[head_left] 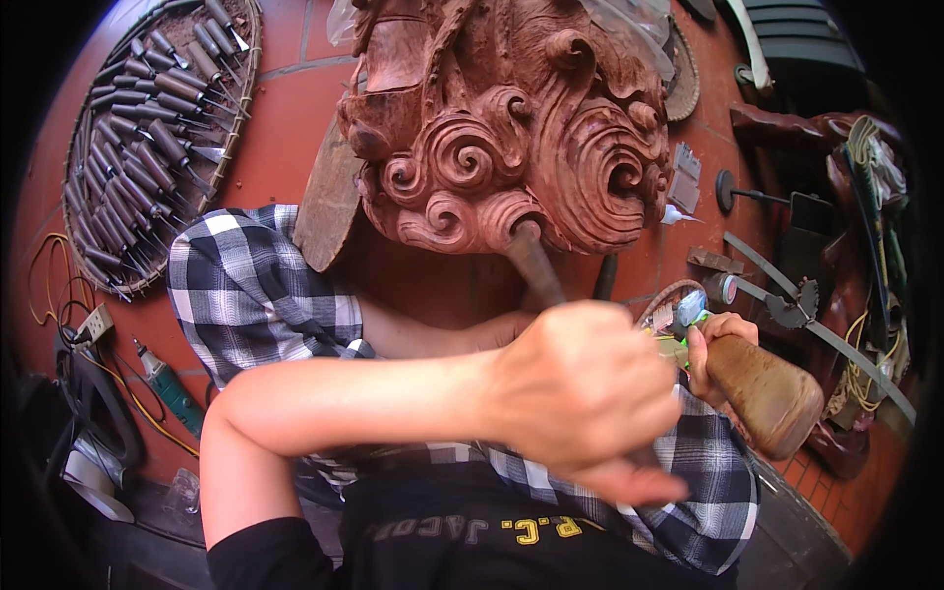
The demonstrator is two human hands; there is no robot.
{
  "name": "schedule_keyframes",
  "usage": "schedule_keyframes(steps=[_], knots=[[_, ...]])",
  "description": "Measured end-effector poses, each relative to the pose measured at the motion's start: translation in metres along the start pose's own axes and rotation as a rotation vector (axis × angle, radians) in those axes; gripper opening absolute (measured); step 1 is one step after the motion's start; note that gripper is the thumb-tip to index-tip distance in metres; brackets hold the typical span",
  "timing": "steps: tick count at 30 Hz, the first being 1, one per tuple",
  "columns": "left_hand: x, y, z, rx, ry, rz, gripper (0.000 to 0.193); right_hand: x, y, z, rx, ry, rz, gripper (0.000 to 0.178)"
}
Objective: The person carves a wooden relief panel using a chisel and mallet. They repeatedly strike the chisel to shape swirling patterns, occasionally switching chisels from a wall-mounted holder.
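A large reddish-brown wood carving with deep spiral scrolls fills the upper middle of the head view. My left hand, slightly blurred, reaches across from the left and is closed round a wood-carving chisel. The chisel slants up and left, its tip at a scroll on the carving's lower edge. Its handle is mostly hidden in my fist. To the right, my right hand grips a wooden mallet, whose thick head points down and right, apart from the chisel. Part of this hand is hidden behind the mallet.
A round woven tray at the far left holds many wooden-handled chisels. Below it lie a power strip and a green rotary tool with cords. A flat wooden board leans beside the carving. Metal bars lie at right.
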State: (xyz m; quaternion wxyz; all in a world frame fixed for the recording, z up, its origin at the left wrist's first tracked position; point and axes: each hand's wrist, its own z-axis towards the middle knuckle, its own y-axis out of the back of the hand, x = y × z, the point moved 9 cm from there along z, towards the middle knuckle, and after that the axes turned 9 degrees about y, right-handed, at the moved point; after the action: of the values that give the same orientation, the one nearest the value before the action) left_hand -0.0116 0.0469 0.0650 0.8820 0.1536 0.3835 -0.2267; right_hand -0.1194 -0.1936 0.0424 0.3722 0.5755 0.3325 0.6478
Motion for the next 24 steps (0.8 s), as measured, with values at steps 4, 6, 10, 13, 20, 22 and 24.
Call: schedule_keyframes(steps=[4, 6, 10, 13, 20, 22, 24], knots=[[0.027, -0.017, 0.019, -0.082, 0.027, -0.061, 0.044, -0.012, -0.013, -0.013, -0.123, -0.070, 0.170, 0.040], [0.036, -0.018, 0.024, -0.137, 0.033, -0.102, 0.040, -0.005, -0.013, -0.008, -0.178, -0.058, 0.228, 0.037], [0.049, -0.010, 0.027, -0.171, 0.064, -0.110, 0.034, 0.027, -0.018, 0.013, -0.317, -0.023, 0.238, 0.028], [0.056, -0.009, 0.024, -0.194, 0.091, -0.144, 0.034, 0.029, -0.018, 0.015, -0.292, -0.022, 0.176, 0.026], [0.061, -0.001, 0.026, -0.298, 0.113, -0.272, 0.041, 0.029, -0.005, 0.016, -0.249, 0.014, 0.160, 0.026], [0.063, -0.002, 0.025, -0.306, 0.098, -0.256, 0.042, 0.024, 0.000, 0.011, -0.246, 0.044, 0.158, 0.026], [0.064, -0.004, 0.023, -0.340, 0.093, -0.261, 0.044, 0.018, 0.003, 0.006, -0.244, 0.075, 0.156, 0.026]])
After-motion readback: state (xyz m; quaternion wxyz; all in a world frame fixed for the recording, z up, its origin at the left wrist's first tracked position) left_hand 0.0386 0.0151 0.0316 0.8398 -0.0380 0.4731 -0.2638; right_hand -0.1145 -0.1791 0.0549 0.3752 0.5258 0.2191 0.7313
